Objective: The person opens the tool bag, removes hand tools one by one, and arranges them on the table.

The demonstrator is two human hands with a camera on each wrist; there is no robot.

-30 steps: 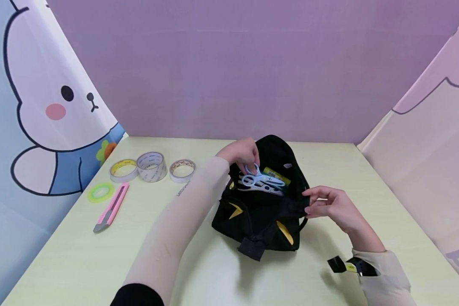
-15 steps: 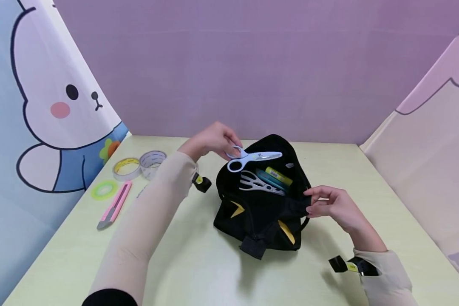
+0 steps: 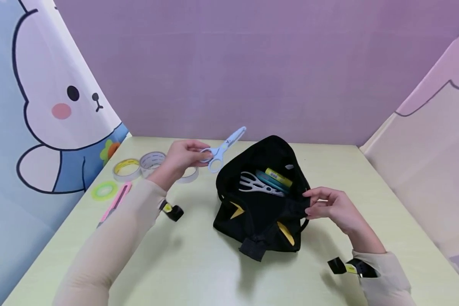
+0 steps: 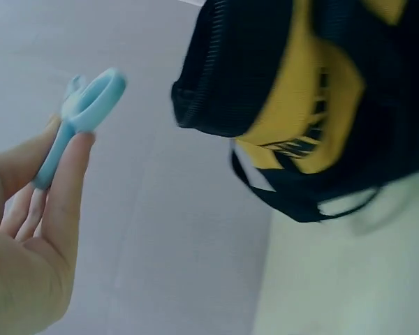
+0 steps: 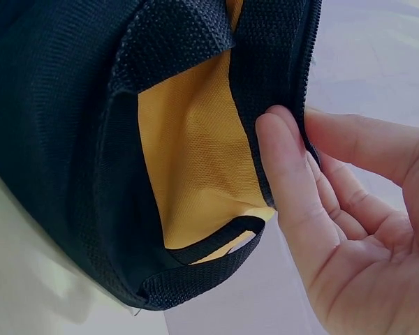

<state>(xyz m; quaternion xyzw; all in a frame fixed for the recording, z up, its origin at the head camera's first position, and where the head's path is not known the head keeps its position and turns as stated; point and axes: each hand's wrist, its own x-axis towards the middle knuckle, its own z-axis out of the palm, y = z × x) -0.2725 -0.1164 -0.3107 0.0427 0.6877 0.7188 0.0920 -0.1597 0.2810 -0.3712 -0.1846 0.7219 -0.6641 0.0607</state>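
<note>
**Light-blue scissors pinched in the air beside a gaping bag**

With my left hand [image 3: 185, 156] I pinch the smooth, light-blue scissors [image 3: 223, 148] by one finger loop, thumb against fingers, just left of the bag, blades angled up and away. I judge them light and stiff, perhaps a little slick; the loops are the safe hold. My right hand [image 3: 332, 207] pinches the rim of the black-and-yellow zippered fabric bag [image 3: 229, 223], which looks soft and floppy. Inside lie a pale grey looped tool [image 3: 261, 186], a teal object [image 3: 269, 180] and a yellow stick-shaped item [image 3: 278, 177].

Pale blue scissors [image 3: 223, 147], blades apparently closed, slant up rightward beside an open black bag [image 3: 267, 229] with yellow panels.
</note>
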